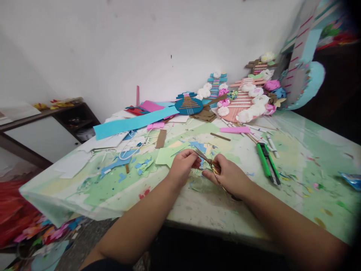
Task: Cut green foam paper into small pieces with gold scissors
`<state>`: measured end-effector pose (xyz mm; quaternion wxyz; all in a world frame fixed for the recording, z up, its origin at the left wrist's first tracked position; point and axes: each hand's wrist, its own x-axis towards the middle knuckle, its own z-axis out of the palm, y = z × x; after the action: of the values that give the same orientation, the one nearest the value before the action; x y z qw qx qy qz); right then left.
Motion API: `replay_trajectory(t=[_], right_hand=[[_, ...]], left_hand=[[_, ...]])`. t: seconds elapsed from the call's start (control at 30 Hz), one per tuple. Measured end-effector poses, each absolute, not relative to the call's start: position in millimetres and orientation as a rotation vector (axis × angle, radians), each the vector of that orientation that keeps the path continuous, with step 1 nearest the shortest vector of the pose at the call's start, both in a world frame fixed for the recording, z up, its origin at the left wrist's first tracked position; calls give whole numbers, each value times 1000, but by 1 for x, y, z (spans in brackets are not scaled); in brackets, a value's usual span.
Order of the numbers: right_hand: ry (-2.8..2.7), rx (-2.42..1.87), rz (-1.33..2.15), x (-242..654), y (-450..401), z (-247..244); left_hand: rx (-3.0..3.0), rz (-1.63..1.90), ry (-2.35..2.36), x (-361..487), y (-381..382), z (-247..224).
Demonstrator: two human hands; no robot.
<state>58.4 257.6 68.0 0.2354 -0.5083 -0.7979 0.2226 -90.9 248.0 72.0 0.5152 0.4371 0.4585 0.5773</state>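
Note:
My right hand (229, 174) is closed around a pair of scissors (208, 160) with gold-coloured handles, just above the front of the table. The blades point up and to the left, towards my left hand. My left hand (183, 164) is closed, its fingers curled together beside the blade tips; whatever it pinches is hidden or too small to name. Behind my left hand lies a light green sheet of paper (165, 155). Blue paper scraps (199, 146) lie just beyond the scissors.
Right of my hands lies a green utility knife (267, 162), near several markers (272, 146). A long light-blue strip (135, 123) and a brown piece (161, 138) lie further back. Decorated paper instruments (245, 99) stand along the wall. Green paper cut-outs (147, 166) lie at left.

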Motion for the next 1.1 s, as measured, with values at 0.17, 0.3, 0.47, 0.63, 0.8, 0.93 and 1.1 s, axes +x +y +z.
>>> replay_trajectory(t=[0.17,0.3,0.47,0.63,0.8,0.93,1.1], right_hand=[[-2176,-1519,563,57,256,70],[-2215,-1466,603,57,255,70],[-2214,-1420,616,55,253,71],[-2198,-1403,603,55,254,69],[-2214,-1396,544,54,254,66],[-2215,-1412,499,53,253,68],[-2234,-1441,470,53,250,71]], left_hand=[[996,1442,1120,-90,249,74],[1069,1433,1085,-89,248,74],[1133,1381,1048,-88,246,72],[1129,1341,1014,-87,244,72],[1090,1339,992,-87,243,72],[1056,1324,945,-86,242,72],[1124,1310,968,-86,240,73]])
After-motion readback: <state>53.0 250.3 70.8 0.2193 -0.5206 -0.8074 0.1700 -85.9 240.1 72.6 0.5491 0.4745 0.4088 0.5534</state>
